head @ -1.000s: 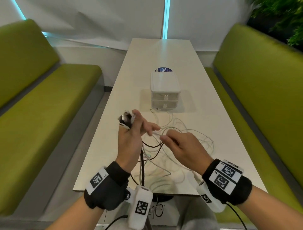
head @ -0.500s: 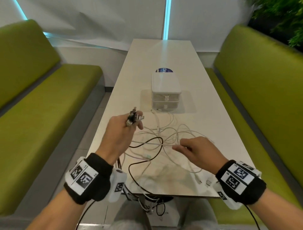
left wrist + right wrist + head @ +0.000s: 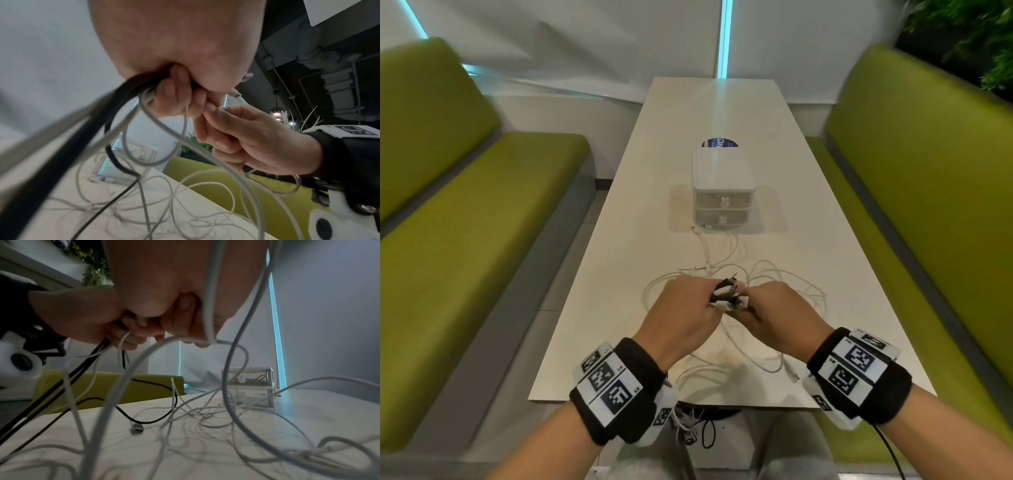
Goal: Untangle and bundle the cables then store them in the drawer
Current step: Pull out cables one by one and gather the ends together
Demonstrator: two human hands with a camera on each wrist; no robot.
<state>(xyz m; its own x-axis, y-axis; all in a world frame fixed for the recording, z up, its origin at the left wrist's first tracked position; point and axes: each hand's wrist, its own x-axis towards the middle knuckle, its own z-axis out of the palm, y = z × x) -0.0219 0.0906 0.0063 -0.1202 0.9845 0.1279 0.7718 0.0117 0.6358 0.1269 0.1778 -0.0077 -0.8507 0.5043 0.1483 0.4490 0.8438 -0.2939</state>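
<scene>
Left hand (image 3: 681, 308) grips the gathered cable ends (image 3: 727, 296) while right hand (image 3: 777, 313) pinches another plug in, likely aligning them for bundling

A long, narrow, pale cream bench (image 3: 674, 113) is carrying a small white two-drawer plastic box (image 3: 723, 192) near its middle, a round dark blue sticker (image 3: 719, 143) lying just beyond at 12 o'clock, and tangled white and black cables (image 3: 726, 260) sprawling at 6 o'clock.
</scene>
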